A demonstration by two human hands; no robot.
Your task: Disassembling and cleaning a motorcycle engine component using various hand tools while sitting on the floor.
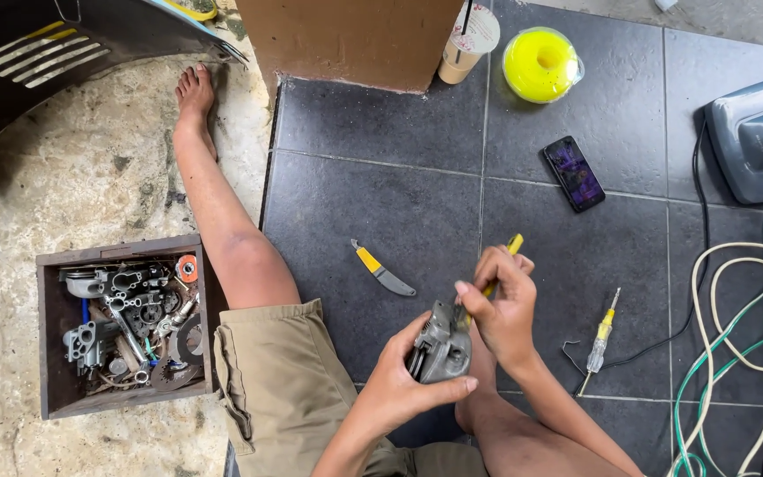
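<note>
Both your hands are busy: left hand (399, 375) gripping that grey metal engine part (441, 344), right hand (503, 305) wrapped round a yellow-handled screwdriver (512, 246) poking into it.

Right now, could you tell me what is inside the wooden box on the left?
The wooden box holds a heap of grey metal engine parts, with an orange round piece near its top corner. Whatever lies under the heap, and the box floor, is covered.

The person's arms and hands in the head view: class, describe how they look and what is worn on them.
Both arms are bare, with no sleeves showing. The left hand and right hand wear no gloves, and no rings, watch or bracelets can be seen. The fingernails look short and unpainted.
</note>
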